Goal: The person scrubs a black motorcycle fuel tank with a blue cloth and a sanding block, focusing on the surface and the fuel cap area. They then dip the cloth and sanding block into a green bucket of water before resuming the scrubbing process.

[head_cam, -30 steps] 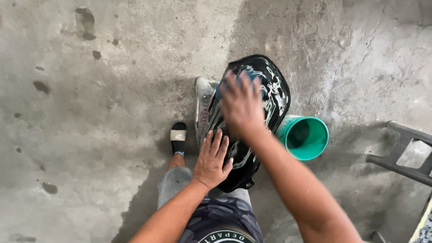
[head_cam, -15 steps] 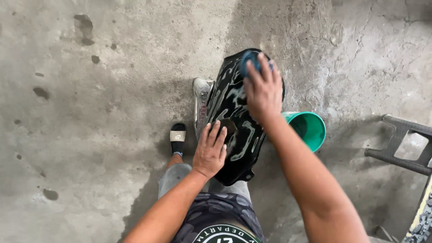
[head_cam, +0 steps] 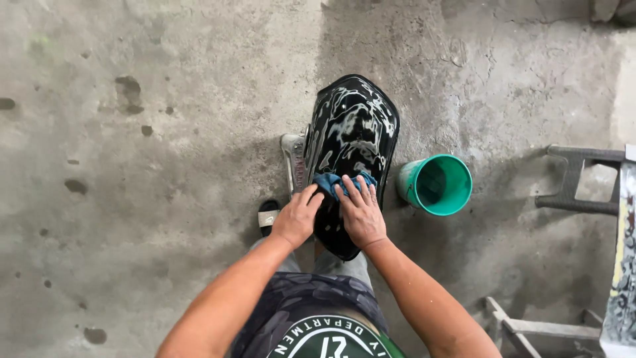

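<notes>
Right hand (head_cam: 361, 213) now pulled back to near end of the glossy black panel (head_cam: 354, 132), vs. half a sec ago when stretched out to the far tip. Flat, fingers spread, pressing a blue cloth (head_cam: 334, 182) down on the shell; not closed round it, just pinned under the fingers. Left hand (head_cam: 298, 217) beside it on the left, palm down, fingers loosely open on panel's near left edge, holding nothing, only steadying. Barely shifted from before.

Panel itself now more upright in the scene, long axis pointing away, propped near the knees; a sec ago tilted more to the right. White foamy streaks over far half, so prob. wet w/ soap. Judging from that: wipe stroke gone far to near, far part already covered, near part under the hands is the bit in work.

Grey shoe (head_cam: 293, 159) just left of panel, black sandal (head_cam: 267, 216) nearer, left of the left hand. Green bucket (head_cam: 437, 184) just right of panel, not touching as far as can be seen; contents hard to tell.

No bench here, only rough concrete floor (head_cam: 132, 199), dark stains at left, damp patch around the panel. Dark plastic chair frame (head_cam: 583, 179) at right edge, wooden frame (head_cam: 530, 328) near right corner.
</notes>
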